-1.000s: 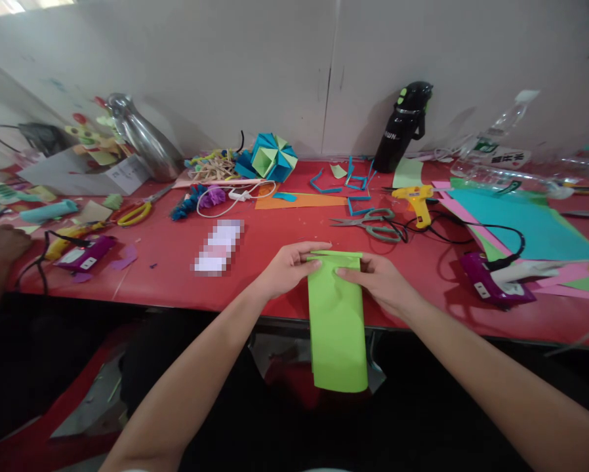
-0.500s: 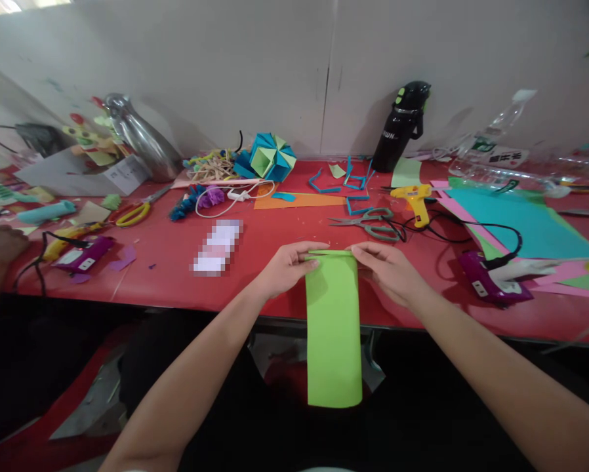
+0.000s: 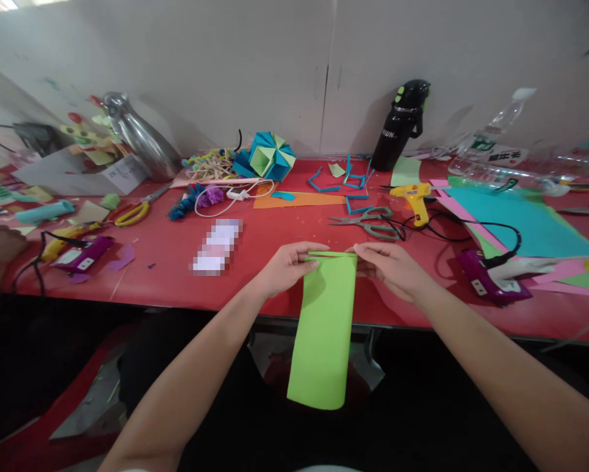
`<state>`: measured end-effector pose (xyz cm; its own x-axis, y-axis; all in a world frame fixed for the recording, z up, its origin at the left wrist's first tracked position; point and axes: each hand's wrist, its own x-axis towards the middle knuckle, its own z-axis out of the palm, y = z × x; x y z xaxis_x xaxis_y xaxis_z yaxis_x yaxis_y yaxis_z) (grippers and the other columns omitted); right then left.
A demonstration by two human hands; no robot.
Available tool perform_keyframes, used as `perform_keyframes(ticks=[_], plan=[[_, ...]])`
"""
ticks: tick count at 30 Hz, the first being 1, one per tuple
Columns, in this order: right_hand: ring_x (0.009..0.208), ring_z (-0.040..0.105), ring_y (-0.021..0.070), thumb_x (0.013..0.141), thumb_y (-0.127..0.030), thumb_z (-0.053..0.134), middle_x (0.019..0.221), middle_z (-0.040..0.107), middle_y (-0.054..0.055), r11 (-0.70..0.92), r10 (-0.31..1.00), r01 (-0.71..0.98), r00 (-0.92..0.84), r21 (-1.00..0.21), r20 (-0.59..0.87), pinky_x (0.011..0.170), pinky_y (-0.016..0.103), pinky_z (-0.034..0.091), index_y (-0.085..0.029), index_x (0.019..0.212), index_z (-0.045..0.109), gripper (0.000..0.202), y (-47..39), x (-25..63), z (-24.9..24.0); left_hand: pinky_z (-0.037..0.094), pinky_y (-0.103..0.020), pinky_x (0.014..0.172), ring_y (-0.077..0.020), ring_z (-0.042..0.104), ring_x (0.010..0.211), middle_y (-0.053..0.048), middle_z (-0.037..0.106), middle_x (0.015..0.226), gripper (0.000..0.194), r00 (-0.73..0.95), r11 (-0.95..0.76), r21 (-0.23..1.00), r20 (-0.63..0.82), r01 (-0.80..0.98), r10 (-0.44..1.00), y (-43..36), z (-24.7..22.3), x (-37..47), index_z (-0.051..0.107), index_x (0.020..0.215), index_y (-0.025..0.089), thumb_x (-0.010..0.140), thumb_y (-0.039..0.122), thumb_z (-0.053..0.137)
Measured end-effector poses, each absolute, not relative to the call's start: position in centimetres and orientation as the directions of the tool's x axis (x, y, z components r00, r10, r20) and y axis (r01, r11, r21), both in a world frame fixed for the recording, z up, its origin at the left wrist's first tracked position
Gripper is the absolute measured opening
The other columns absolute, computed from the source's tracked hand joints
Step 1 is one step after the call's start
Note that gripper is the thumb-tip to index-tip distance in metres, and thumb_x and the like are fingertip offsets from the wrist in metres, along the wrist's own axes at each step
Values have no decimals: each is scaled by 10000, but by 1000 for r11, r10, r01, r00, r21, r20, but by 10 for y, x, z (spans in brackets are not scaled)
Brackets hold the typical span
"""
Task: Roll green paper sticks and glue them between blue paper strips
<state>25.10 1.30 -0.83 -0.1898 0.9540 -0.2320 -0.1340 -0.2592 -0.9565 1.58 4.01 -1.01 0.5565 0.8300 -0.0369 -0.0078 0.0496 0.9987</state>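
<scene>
A strip of light green paper (image 3: 324, 334) hangs over the table's front edge, its upper end folded into a narrow band. My left hand (image 3: 288, 267) pinches the folded end at its left corner, thumb on the near side. At the right corner my right hand (image 3: 387, 265) grips the same fold between thumb and fingers. Beyond my hands lie grey-handled scissors (image 3: 380, 223) and a yellow glue gun (image 3: 412, 200). Several folded blue paper strips (image 3: 356, 183) are scattered behind the scissors.
On the red table (image 3: 166, 262) lie a blurred-out rectangle (image 3: 216, 247), a purple power box (image 3: 491, 278) and blue sheets (image 3: 525, 216). A black bottle (image 3: 400, 128), a paper ball (image 3: 272, 157) and a steel jug (image 3: 142, 141) stand behind. Another person's hand (image 3: 2, 246) rests at far left.
The lower end of the green paper has swung to the left. Both hands keep their hold on the folded end, with the right fingers slightly shifted.
</scene>
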Motion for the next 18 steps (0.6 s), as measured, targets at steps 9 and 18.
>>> perform_keyframes(ticks=[9,18], plan=[[895,696,192,745,-334,796,964,748,61,-217,959,-113,-213,-970,-190,930,392,533,-193,986,740,286,13,255,-9,515,-378,916,-240,685,1006,-130,724,1115,418,546,41,999,-35,2,837,42,-12,15,655,1207,132,821,282,715],[885,688,186,693,-307,835,961,738,67,-162,974,-68,-172,-984,-148,888,378,553,-180,1002,713,355,12,253,-10,514,-356,906,-224,682,990,-122,720,1115,410,527,12,999,-30,38,849,42,-10,14,657,1213,133,825,255,704]])
